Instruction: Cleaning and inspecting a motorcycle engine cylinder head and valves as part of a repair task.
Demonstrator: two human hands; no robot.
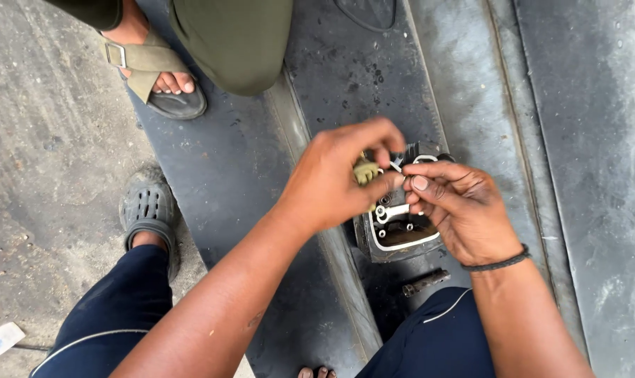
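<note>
My left hand [338, 178] is closed around a small yellowish part [365, 171] just above a dark metal engine head [401, 234] that lies on the black metal floor. My right hand [457, 206] meets it from the right. Its thumb and forefinger pinch a thin white pin [395, 166] at the same spot. A black band circles my right wrist. The upper part of the engine head is hidden behind both hands.
A short dark bolt [426, 282] lies on the floor just below the engine head. Another person's sandalled foot [156, 77] and green trouser leg [233, 42] stand at the top. My own foot in a grey clog [148, 210] rests at the left on concrete.
</note>
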